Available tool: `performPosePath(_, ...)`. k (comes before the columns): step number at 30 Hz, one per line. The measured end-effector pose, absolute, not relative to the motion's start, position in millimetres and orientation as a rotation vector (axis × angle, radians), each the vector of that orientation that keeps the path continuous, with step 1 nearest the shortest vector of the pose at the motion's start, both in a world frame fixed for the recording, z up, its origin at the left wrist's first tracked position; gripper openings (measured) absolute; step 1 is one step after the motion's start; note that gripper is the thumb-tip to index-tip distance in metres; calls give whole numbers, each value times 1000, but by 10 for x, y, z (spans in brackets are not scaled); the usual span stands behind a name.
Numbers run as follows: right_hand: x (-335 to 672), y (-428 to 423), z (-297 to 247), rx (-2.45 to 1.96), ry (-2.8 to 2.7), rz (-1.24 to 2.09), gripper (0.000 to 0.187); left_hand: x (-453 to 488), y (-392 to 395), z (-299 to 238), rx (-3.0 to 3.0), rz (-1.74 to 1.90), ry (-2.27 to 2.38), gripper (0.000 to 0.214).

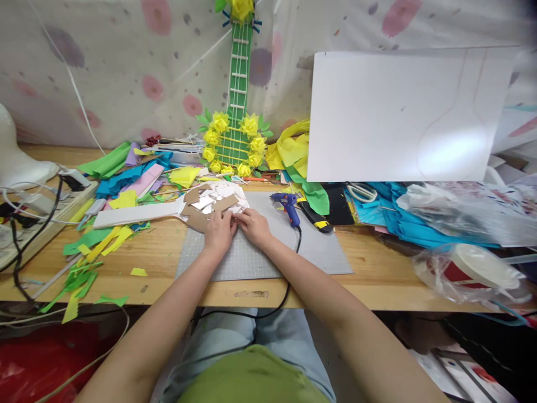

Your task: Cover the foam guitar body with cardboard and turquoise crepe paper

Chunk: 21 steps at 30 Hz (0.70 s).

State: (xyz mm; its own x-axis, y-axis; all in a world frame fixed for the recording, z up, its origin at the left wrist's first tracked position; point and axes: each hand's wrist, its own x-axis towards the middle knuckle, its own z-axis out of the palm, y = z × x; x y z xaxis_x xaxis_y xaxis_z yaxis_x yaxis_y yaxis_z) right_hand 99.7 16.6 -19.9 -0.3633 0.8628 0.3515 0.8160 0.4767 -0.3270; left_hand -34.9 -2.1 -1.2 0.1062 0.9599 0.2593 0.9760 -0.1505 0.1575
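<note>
My left hand (218,230) and my right hand (253,225) rest side by side on the grey cutting mat (268,252), fingertips meeting at a small white piece (234,219) that both pinch. Just beyond the fingers lies a heap of white and brown cardboard scraps (213,202). A blue glue gun (287,205) lies on the mat to the right of my right hand, its black cord running off the table's front edge.
A green paper guitar with yellow flowers (237,134) leans on the back wall. A large white board (403,112) stands at the right. Coloured paper scraps (104,235) litter the left, near a power strip (33,218). A utility knife (315,219), scissors (361,192) and plastic bags (470,268) lie to the right.
</note>
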Motion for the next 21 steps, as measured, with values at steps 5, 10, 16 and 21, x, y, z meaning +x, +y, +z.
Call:
performPosePath(5, 968, 169, -199, -1439, -2250, 140, 34, -362, -18, -16, -2289, -490, -2033, 25)
performPosePath(10, 946, 161, -198, -1478, -2289, 169, 36, -358, -20, -34, -2274, -569, -2047, 27)
performPosePath(16, 925, 187, -195, -1537, -2243, 258, 34, -460, -41, -21, -2386, -632, -1984, 34)
performPosePath(21, 939, 194, -174, -1531, -2268, 268, 33, -812, 84, 67, -2947, -700, -1808, 48)
